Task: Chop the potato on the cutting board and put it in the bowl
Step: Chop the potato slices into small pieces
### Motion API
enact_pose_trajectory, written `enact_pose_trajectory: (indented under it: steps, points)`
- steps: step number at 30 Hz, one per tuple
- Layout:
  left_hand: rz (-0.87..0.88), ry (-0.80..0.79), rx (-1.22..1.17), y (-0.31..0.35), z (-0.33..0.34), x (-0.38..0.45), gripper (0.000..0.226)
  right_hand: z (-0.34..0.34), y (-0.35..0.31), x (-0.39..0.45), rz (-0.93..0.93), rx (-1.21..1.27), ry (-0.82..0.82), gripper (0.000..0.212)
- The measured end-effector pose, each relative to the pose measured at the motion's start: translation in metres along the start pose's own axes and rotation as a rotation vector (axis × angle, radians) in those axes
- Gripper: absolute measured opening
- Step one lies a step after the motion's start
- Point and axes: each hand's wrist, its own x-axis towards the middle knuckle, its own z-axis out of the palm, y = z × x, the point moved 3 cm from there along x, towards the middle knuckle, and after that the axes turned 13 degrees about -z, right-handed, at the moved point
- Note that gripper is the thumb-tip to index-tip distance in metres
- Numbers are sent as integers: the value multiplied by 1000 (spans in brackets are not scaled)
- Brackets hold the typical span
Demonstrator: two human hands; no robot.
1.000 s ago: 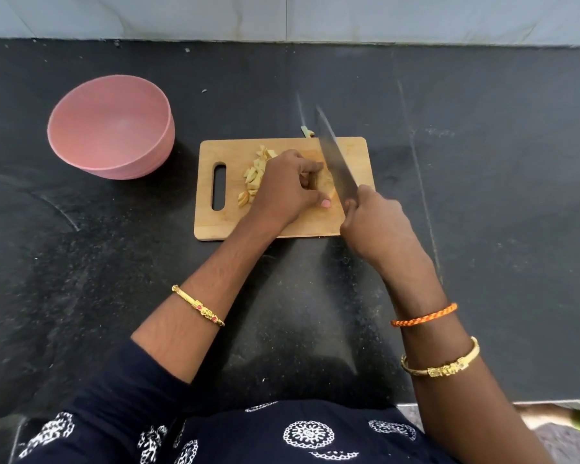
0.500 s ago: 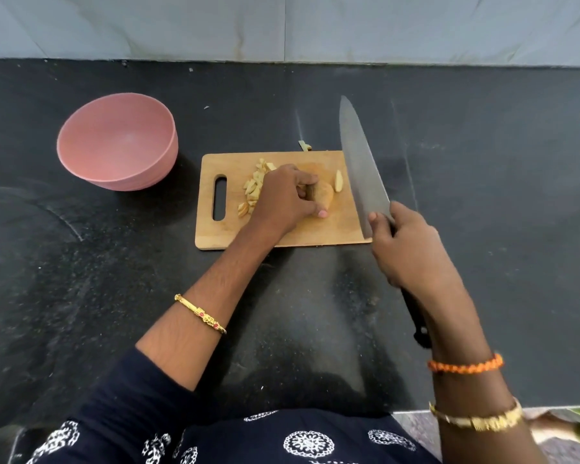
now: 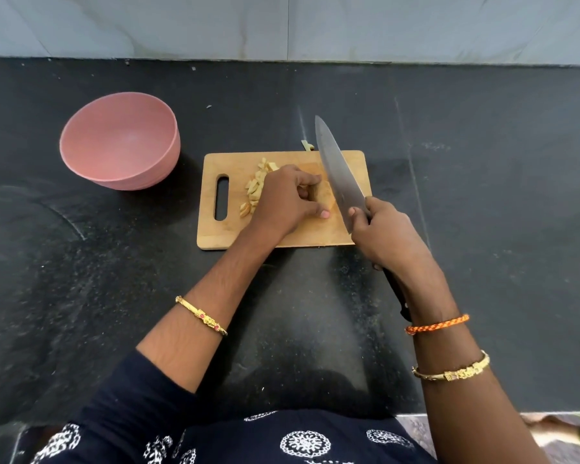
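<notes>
Left hand grip curled on potato, right hand clamped round knife — blade beside potato

A home kitchen is indicated: a dark speckled stone countertop is backed by a pale marbled wall, with a joint seen between its panels. Cooking gear is laid out on the counter, namely a wooden cutting board with a handle slot, a pink bowl set beside it, and a broad chef's knife held over the board. Chopped potato pieces are heaped on the board, and everyday clothing and bangles are worn, which points to a household rather than a commercial kitchen.
</notes>
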Motion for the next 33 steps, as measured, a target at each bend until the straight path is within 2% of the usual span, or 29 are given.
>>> enact_pose_trajectory:
  steps: [13, 21, 29, 33]
  points:
    - [30, 12, 10, -2, 0, 0, 67, 5, -4, -4, 6, -85, -74, 15]
    - [42, 11, 9, -3, 1, 1, 67, 29, 10, -34, 32, -115, -7, 18]
    - [13, -1, -13, -6, 1, 3, 69, -4, 1, -27, -30, -36, 74, 33]
    - [14, -4, -12, -5, 3, 2, 70, -4, 1, -10, -12, -18, 42, 22]
